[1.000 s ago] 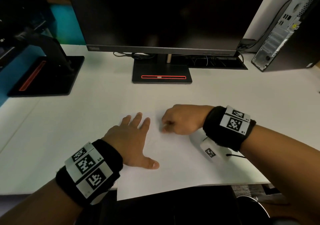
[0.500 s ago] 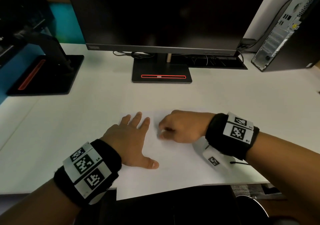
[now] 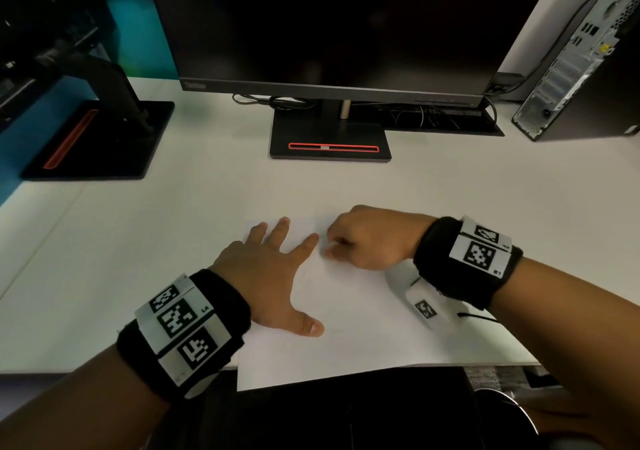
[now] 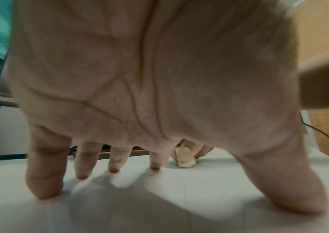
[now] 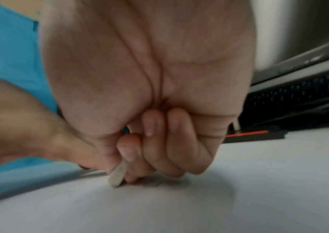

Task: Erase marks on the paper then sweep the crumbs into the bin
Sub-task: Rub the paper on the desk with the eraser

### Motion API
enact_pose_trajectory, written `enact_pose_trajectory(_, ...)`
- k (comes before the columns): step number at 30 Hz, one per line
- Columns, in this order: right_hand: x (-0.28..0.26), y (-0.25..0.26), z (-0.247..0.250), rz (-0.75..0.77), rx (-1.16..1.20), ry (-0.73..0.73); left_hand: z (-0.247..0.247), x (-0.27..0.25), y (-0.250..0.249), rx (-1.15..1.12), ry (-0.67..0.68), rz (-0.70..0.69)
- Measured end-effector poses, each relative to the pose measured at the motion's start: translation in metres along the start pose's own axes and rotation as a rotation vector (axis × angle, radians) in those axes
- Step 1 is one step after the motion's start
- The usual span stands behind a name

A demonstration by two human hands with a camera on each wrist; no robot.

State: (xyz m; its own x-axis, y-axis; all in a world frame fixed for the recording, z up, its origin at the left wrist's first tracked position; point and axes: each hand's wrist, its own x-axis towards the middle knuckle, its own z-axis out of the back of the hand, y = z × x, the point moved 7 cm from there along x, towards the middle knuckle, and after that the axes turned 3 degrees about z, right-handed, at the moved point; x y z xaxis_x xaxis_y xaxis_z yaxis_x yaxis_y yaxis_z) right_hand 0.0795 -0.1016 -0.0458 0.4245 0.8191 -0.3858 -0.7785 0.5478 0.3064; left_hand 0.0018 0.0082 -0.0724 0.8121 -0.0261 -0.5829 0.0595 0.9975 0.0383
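A white sheet of paper (image 3: pixel 363 328) lies at the desk's front edge, its near side overhanging. My left hand (image 3: pixel 273 273) lies flat on the sheet's left part, fingers spread and straight, pressing it down (image 4: pixel 155 167). My right hand (image 3: pixel 363 238) is curled, just right of the left index finger, and pinches a small white eraser (image 5: pixel 117 175) whose tip touches the paper (image 5: pixel 179 205). From the left wrist view the eraser (image 4: pixel 186 164) shows under the right thumb. Faint pencil lines show on the sheet. No bin is in view.
A dark monitor (image 3: pixel 329 24) on a black stand (image 3: pixel 330 138) is behind the paper. A second stand (image 3: pixel 97 138) sits at back left, a computer tower (image 3: pixel 581 69) at back right. The white desk (image 3: pixel 207 200) stretches around the sheet.
My right hand with the eraser has slid back and forth over the paper's top, ending a little left, close to the left index finger. The left hand has stayed flat in place.
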Motion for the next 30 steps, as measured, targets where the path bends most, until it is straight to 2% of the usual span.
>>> enact_pose_trajectory(3, 0.003, 0.017, -0.006, 0.074, 0.01, -0.005, 0.0, 0.0, 0.001, -0.008, -0.005, -0.003)
enact_pose_trajectory(5, -0.002, 0.035, -0.021, 0.152, 0.024, 0.056, 0.0, 0.001, 0.0, -0.01, -0.007, -0.006)
enact_pose_trajectory(7, -0.004, 0.031, -0.022, 0.127, 0.026, 0.107, -0.001, 0.001, 0.001, -0.003, -0.009, -0.002)
enact_pose_trajectory(11, 0.002, 0.015, -0.006, 0.054, 0.001, 0.034, 0.0, 0.001, 0.001, 0.006, -0.006, 0.001)
enact_pose_trajectory(13, 0.004, 0.03, -0.011, 0.112, 0.01, 0.002, -0.001, 0.001, 0.001, 0.005, -0.008, 0.001)
enact_pose_trajectory(15, 0.001, 0.044, -0.025, 0.171, 0.032, 0.033, -0.001, 0.001, 0.001, 0.011, -0.005, 0.003)
enact_pose_trajectory(17, 0.001, 0.041, -0.027, 0.152, 0.032, 0.062, -0.001, 0.0, 0.002, 0.019, 0.002, 0.01)
enact_pose_trajectory(20, 0.006, 0.028, -0.013, 0.083, 0.019, 0.021, -0.002, 0.0, 0.001, 0.016, 0.01, 0.016)
enact_pose_trajectory(23, 0.007, 0.043, -0.02, 0.144, 0.033, -0.003, -0.003, 0.0, 0.001, 0.008, 0.024, 0.013)
enact_pose_trajectory(25, 0.002, 0.051, -0.031, 0.171, 0.054, 0.066, -0.002, 0.0, 0.001, 0.018, 0.025, 0.012)
enact_pose_trajectory(27, 0.002, 0.039, -0.025, 0.121, 0.055, 0.075, -0.002, 0.0, 0.002, 0.028, 0.031, 0.018)
enact_pose_trajectory(30, 0.008, 0.021, -0.009, 0.047, 0.022, 0.0, -0.001, 0.0, 0.001, 0.026, 0.029, 0.023)
